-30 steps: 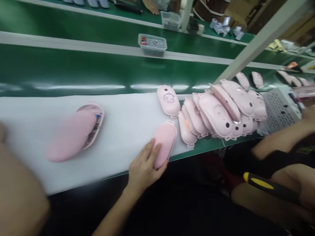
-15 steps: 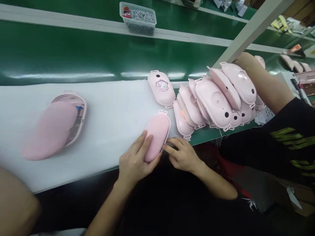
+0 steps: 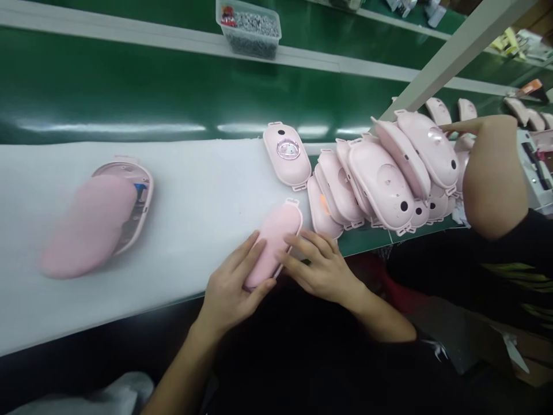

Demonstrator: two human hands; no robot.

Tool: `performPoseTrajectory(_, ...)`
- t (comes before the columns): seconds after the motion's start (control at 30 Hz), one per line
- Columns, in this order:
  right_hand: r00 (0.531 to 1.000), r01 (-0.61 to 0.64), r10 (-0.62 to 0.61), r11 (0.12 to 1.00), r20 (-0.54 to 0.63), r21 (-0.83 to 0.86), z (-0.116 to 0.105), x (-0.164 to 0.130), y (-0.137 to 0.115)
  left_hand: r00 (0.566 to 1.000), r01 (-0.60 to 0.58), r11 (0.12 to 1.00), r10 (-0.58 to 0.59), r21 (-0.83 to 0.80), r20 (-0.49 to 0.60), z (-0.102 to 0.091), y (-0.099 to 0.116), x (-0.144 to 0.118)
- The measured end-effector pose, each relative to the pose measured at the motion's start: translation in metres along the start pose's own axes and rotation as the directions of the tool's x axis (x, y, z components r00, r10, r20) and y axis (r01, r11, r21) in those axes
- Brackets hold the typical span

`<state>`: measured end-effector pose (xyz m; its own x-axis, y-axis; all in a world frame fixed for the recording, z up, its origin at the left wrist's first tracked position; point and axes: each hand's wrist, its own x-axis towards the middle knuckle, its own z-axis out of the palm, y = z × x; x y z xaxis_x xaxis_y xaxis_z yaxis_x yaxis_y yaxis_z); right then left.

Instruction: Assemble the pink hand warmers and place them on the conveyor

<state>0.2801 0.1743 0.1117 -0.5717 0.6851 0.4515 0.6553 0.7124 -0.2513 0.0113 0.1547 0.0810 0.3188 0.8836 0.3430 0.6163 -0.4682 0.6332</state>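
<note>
A pink oval plastic shell lies at the near edge of the white foam mat. My left hand grips its near end, fingers over the top. My right hand holds its right side with the fingertips. Just beyond stands a row of several pink shells leaning on one another, and a single shell with a round window lies flat beside them.
A pink cover rests on an open shell at the mat's left. A clear box of small parts sits on the green conveyor's far rail. A co-worker's arm in a black sleeve reaches in at right. A white post slants above the shells.
My right hand has come in from the right and closed on the shell's side. The shell has slid toward the near edge. The co-worker's arm has shifted right.
</note>
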Motion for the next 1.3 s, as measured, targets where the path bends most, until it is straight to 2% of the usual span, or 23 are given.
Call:
performPoseTrajectory(0.07,0.994,0.036,-0.041,0.998,0.105,0.050,0.006,0.016,0.001,0.999,-0.016,0.993,0.021,-0.114,0.040,-0.011,-0.003,0.000)
performPoseTrajectory(0.1,0.989,0.071,-0.084,0.992,0.123,0.106,0.009,0.024,0.002,1.000,-0.025,0.988,0.027,-0.152,0.014,-0.016,-0.001,-0.001)
performPoseTrajectory(0.17,0.989,0.126,-0.142,0.965,0.051,0.229,0.015,0.035,0.001,0.989,-0.079,0.980,0.054,-0.183,-0.140,-0.022,0.007,-0.002)
performPoseTrajectory(0.23,0.991,0.135,-0.123,0.934,-0.057,0.330,0.022,0.039,-0.004,0.936,-0.169,0.971,0.106,-0.166,-0.336,-0.025,0.019,-0.006)
performPoseTrajectory(0.3,0.985,0.150,-0.102,0.901,-0.136,0.407,0.027,0.037,-0.009,0.883,-0.222,0.965,0.139,-0.137,-0.449,-0.028,0.030,-0.010)
performPoseTrajectory(0.43,0.975,0.188,-0.100,0.849,-0.201,0.494,0.023,0.039,-0.017,0.886,-0.235,0.969,0.180,-0.079,-0.427,-0.038,0.042,-0.008)
performPoseTrajectory(0.53,0.978,0.192,-0.102,0.773,-0.180,0.605,0.017,0.045,-0.017,0.891,-0.258,0.965,0.222,-0.039,-0.396,-0.044,0.048,0.004)
performPoseTrajectory(0.57,0.987,0.153,-0.077,0.738,-0.142,0.657,0.017,0.046,-0.018,0.907,-0.235,0.970,0.195,-0.064,-0.373,-0.044,0.049,0.009)
performPoseTrajectory(0.63,0.995,-0.017,0.081,0.674,-0.051,0.738,0.019,0.045,-0.019,0.936,-0.177,0.973,0.119,-0.151,-0.331,-0.040,0.051,0.015)
performPoseTrajectory(0.67,0.981,-0.121,0.196,0.645,-0.011,0.754,0.020,0.043,-0.019,0.946,-0.149,0.971,0.085,-0.186,-0.312,-0.037,0.051,0.017)
performPoseTrajectory(0.73,0.910,-0.281,0.414,0.621,-0.001,0.732,0.014,0.037,-0.018,0.947,-0.116,0.975,0.052,-0.187,-0.316,-0.030,0.049,0.018)
performPoseTrajectory(0.77,0.875,-0.322,0.482,0.646,-0.042,0.692,0.008,0.035,-0.016,0.943,-0.115,0.981,0.059,-0.155,-0.328,-0.027,0.047,0.017)
performPoseTrajectory(0.8,0.861,-0.335,0.499,0.700,-0.098,0.630,-0.002,0.034,-0.014,0.942,-0.121,0.987,0.081,-0.104,-0.324,-0.027,0.045,0.018)
performPoseTrajectory(0.83,0.876,-0.323,0.461,0.776,-0.139,0.542,-0.012,0.033,-0.011,0.943,-0.134,0.990,0.114,-0.044,-0.313,-0.028,0.043,0.018)
performPoseTrajectory(0.87,0.914,-0.289,0.380,0.854,-0.140,0.433,-0.023,0.034,-0.008,0.942,-0.164,0.986,0.162,0.018,-0.293,-0.030,0.040,0.020)
performPoseTrajectory(0.93,0.988,-0.140,0.151,0.961,-0.030,0.240,-0.036,0.039,-0.001,0.938,-0.238,0.965,0.259,0.113,-0.233,-0.036,0.035,0.024)
performPoseTrajectory(1.0,0.995,0.008,-0.025,0.985,0.094,0.175,-0.035,0.047,0.004,0.935,-0.276,0.946,0.306,0.170,-0.181,-0.041,0.029,0.030)
performPoseTrajectory(1.03,0.993,0.045,-0.063,0.983,0.097,0.180,-0.028,0.050,0.005,0.934,-0.282,0.941,0.314,0.186,-0.172,-0.041,0.026,0.033)
performPoseTrajectory(1.13,0.997,0.065,-0.053,0.969,-0.054,0.240,0.001,0.053,0.001,0.929,-0.269,0.939,0.312,0.215,-0.199,-0.033,0.021,0.037)
performPoseTrajectory(1.2,0.988,0.069,-0.032,0.966,-0.150,0.249,0.017,0.051,-0.004,0.914,-0.241,0.943,0.300,0.229,-0.274,-0.028,0.019,0.041)
performPoseTrajectory(1.3,0.975,0.080,-0.028,0.969,-0.218,0.233,0.025,0.049,-0.011,0.909,-0.258,0.945,0.308,0.199,-0.281,-0.029,0.015,0.044)
